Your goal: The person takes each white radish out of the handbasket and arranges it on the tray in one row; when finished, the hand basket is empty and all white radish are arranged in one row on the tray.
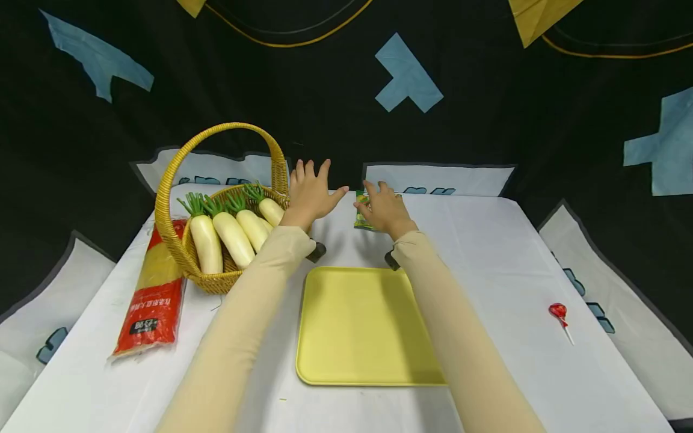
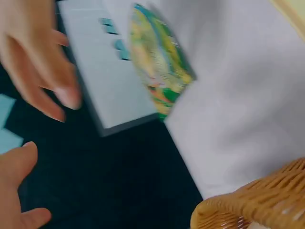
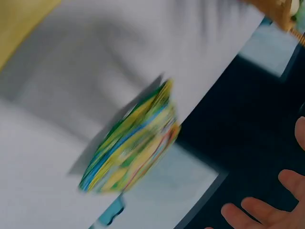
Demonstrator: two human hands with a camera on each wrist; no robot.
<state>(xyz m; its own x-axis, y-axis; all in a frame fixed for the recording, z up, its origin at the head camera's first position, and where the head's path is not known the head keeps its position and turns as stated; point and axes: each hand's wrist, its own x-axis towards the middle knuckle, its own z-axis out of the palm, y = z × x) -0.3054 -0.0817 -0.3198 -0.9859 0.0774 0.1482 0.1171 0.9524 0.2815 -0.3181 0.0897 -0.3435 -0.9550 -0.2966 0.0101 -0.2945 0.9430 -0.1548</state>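
Note:
My left hand (image 1: 313,193) hovers near the basket's right rim, its fingers spread and holding nothing. To the right of it, my right hand (image 1: 385,208) is raised with fingers apart, partly in front of a green and yellow snack packet (image 1: 361,224) at the table's back edge. The packet (image 3: 131,143) stands upright in the right wrist view, with a gap between it and the fingers. A wicker basket (image 1: 219,282) with a tall handle holds several white radishes (image 1: 234,239) with green tops. Below both hands lies a yellow tray (image 1: 368,325).
On the left, a red and yellow plastic bag (image 1: 154,307) lies against the basket. A red lollipop (image 1: 559,311) rests near the table's right edge. White cloth (image 1: 487,264) covers the table, and a black curtain (image 1: 325,84) hangs behind it.

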